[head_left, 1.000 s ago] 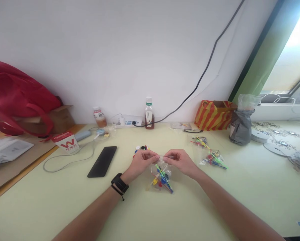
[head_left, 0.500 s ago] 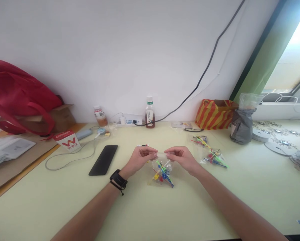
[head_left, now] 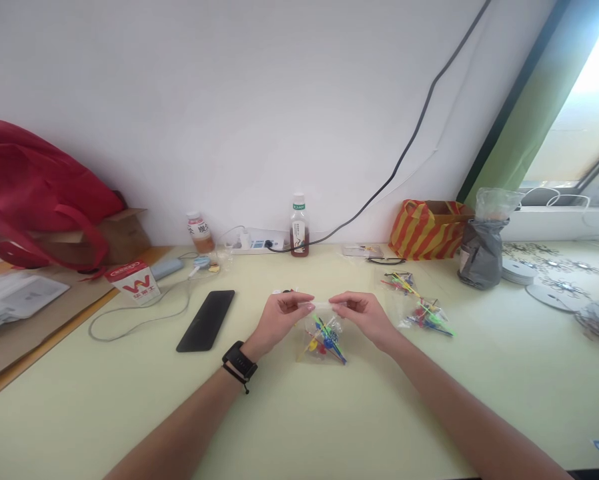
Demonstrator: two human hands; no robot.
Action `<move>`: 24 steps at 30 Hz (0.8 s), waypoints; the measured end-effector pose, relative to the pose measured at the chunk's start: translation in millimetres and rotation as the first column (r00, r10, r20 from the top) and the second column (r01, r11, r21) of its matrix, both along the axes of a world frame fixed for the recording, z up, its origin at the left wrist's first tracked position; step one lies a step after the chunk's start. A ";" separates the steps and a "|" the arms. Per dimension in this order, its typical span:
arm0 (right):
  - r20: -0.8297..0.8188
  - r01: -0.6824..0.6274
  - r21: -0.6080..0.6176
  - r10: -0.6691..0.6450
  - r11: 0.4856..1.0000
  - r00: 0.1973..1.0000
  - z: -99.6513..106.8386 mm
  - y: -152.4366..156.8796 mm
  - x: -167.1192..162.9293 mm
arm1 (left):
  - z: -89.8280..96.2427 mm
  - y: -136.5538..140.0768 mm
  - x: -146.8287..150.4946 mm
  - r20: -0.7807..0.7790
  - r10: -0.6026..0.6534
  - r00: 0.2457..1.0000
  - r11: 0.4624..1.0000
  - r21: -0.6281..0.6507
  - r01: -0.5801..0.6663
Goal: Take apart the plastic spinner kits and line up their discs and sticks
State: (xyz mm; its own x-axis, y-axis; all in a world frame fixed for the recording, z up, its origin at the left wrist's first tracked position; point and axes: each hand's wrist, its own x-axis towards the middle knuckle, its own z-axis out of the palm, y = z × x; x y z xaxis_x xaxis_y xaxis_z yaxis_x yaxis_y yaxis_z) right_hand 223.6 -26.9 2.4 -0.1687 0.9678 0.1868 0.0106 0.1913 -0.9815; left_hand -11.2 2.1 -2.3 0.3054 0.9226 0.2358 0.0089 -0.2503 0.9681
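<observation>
Between my hands is a clear plastic bag (head_left: 322,340) with colourful plastic pieces inside, blue, green, yellow and red. My left hand (head_left: 278,321) pinches the left end of its top edge between thumb and fingers. At the right end of that edge, my right hand (head_left: 363,317) pinches it in the same way. The bag hangs or lies toward me below the fingers. Partly hidden behind my left hand are some small dark and red items. Two similar filled bags, a nearer one (head_left: 428,316) and a farther one (head_left: 398,283), lie right of my right hand.
A black phone (head_left: 206,321) lies left of my left wrist, near a red-and-white box (head_left: 133,283) and a looped cable. Along the wall stand a dark drink bottle (head_left: 299,230), a power strip (head_left: 259,241), a striped bag (head_left: 424,230) and a grey bag (head_left: 481,253).
The lower part of the clear bag has risen slightly. Both hands keep their pinch on its top edge in nearly the same place.
</observation>
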 end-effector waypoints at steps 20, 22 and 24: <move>0.013 0.067 0.045 -0.068 0.997 0.998 3.0 4.3 4.4 | -1.2 7.2 -4.1 -0.020 -0.021 1.000 1.000 0.005 0.021; 0.011 0.049 0.022 -0.049 0.999 0.999 3.4 4.2 4.9 | 0.2 6.0 -4.0 -0.017 -0.024 1.000 1.000 -0.009 0.023; 0.009 0.037 0.005 -0.037 0.999 0.999 4.1 3.6 4.6 | 2.2 4.1 -4.1 -0.008 -0.035 0.999 0.999 -0.016 0.035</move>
